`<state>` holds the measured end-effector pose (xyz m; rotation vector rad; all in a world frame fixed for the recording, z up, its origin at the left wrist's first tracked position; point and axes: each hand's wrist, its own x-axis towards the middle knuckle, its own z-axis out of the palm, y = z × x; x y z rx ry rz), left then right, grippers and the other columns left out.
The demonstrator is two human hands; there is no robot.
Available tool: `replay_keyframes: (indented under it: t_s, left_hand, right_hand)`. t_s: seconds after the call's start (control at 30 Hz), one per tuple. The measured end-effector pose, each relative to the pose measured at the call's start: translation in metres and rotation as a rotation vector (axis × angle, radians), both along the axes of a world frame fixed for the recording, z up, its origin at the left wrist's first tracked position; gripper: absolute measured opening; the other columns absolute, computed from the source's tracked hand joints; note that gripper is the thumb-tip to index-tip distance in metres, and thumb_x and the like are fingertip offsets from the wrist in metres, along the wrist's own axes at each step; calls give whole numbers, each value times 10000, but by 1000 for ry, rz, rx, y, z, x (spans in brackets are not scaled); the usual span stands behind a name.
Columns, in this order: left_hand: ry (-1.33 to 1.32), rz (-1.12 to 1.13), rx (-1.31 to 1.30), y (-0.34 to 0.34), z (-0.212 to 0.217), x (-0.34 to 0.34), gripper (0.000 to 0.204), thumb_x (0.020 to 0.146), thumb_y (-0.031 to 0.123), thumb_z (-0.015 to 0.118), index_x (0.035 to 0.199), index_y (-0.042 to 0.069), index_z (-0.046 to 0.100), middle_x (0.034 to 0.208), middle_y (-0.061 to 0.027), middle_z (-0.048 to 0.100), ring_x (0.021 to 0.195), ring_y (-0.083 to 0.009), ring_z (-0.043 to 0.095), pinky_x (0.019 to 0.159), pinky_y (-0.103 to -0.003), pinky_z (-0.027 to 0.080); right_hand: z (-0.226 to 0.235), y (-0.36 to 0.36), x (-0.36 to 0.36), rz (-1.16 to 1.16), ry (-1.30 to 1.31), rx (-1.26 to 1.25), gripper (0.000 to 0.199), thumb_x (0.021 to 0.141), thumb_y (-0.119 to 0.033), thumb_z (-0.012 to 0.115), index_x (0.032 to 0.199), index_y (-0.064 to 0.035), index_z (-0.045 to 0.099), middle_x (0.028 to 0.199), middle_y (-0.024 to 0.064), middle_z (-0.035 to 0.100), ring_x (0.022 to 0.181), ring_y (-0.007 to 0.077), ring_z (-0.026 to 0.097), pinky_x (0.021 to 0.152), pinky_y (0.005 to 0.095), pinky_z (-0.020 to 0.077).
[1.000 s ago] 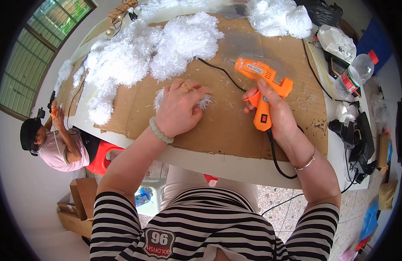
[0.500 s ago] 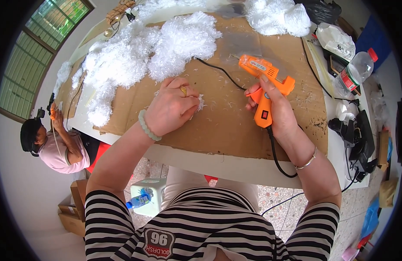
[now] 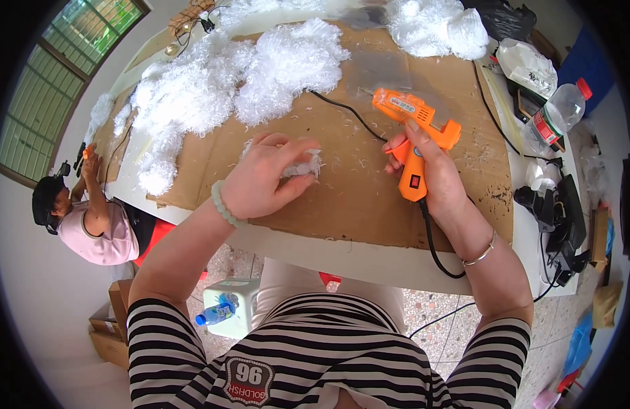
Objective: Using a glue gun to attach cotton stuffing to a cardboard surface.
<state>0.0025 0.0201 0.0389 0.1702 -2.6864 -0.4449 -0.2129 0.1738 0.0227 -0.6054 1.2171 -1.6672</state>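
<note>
My right hand (image 3: 431, 160) is wrapped around the handle of an orange glue gun (image 3: 416, 167), its fingers at the trigger. The gun's nozzle points up and left over the cardboard, and a black cord runs from the handle's base. To the left, my left hand (image 3: 277, 174) curls over a small tuft of white fringe (image 3: 308, 165) on the cardboard sheet (image 3: 369, 211). Thumb and index finger stand apart on either side of the tuft, while the other fingers are partly hidden. Big heaps of white fringe (image 3: 192, 88) lie just beyond my left hand.
Another white bundle (image 3: 437, 31) lies at the back beside a black plastic bag (image 3: 502, 17). A clear bottle with a red cap (image 3: 560, 112) and black devices (image 3: 567, 218) line the right edge. At left, a person in pink (image 3: 100, 228) works at the table. A stool (image 3: 233, 307) stands below.
My left hand has turned and its thumb and index finger have spread, showing more of the white tuft. The glue gun is almost still. The person at left has shifted slightly.
</note>
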Motion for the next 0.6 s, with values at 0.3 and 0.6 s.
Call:
replay_keyframes:
  t_s: [0.3,0.6]
  left_hand:
    - [168,167,130,-2,6,17,254,768,131,670,1006,52,632,1058,-119,604,994,-313,550,887,-376,419]
    - [97,143,-184,3,0,25,289,701,175,720,945,40,644,1060,-117,594,1036,-330,521,894,-416,414]
  right_hand:
    - [-1,0,0,9,10,-9,367,907,-402,502,816,-55,583,832,82,579,684,134,513,684,293,453]
    - [-2,-1,1,3,12,0,361,913,-395,487,821,-60,584,839,78,577,683,123,509,677,288,462]
